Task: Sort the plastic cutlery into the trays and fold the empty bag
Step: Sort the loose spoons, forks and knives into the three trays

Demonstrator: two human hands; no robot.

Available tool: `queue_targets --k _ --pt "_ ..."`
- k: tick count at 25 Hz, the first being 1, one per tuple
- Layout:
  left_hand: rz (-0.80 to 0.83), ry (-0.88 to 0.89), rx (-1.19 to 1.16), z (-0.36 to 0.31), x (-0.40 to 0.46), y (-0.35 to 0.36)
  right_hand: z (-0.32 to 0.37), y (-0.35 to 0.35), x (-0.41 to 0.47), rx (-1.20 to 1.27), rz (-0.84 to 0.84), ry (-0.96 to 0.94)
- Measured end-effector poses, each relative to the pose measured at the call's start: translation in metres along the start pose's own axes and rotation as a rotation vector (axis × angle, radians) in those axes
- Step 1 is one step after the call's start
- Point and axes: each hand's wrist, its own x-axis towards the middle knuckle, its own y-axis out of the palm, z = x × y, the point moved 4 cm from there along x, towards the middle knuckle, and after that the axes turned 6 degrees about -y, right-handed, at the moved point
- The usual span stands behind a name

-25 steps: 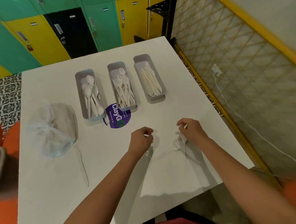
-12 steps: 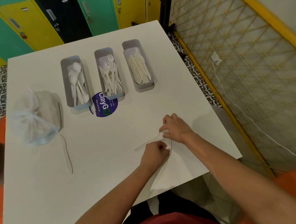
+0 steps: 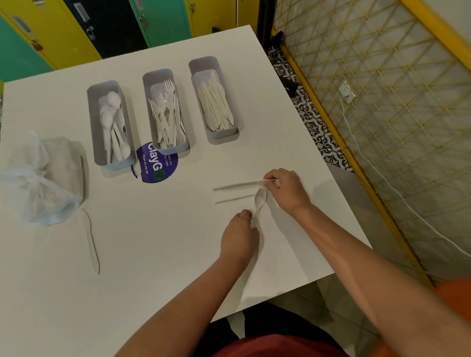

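Observation:
My left hand (image 3: 240,232) pinches the handle end of a white plastic spoon (image 3: 260,198) that lies on the table. Just beyond it, my right hand (image 3: 285,189) pinches a white fork (image 3: 273,180) by its tined end. Both hands are over a thin, pale empty bag (image 3: 282,257) lying flat at the front right of the table; its outline is hard to make out. Three grey trays stand in a row at the back: spoons (image 3: 94,125), forks (image 3: 147,106), knives (image 3: 204,66), each holding several pieces.
A tied translucent bag (image 3: 43,183) sits at the table's left. A loose white utensil (image 3: 91,240) lies in front of it. A purple round sticker (image 3: 154,166) lies below the fork tray. A yellow mesh fence (image 3: 374,89) runs along the right; lockers stand behind.
My hands came together over the bag, then parted. A spoon and a fork have come into view in them. The view has tilted down toward the table.

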Motion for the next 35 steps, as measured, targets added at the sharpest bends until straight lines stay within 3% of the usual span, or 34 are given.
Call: queue_targets --k 7,22,35 --pt "-0.017 -0.06 -0.066 0.002 0.008 -0.014 -0.007 -0.017 -0.001 0.197 -0.106 0.08" --pt "-0.234 -0.2 -0.441 0.062 0.01 -0.098 0.06 0.013 0.003 0.244 -0.122 0.13" --pt "-0.252 -0.188 -0.689 0.122 0.01 -0.179 0.126 0.063 0.001 0.232 -0.12 0.163"
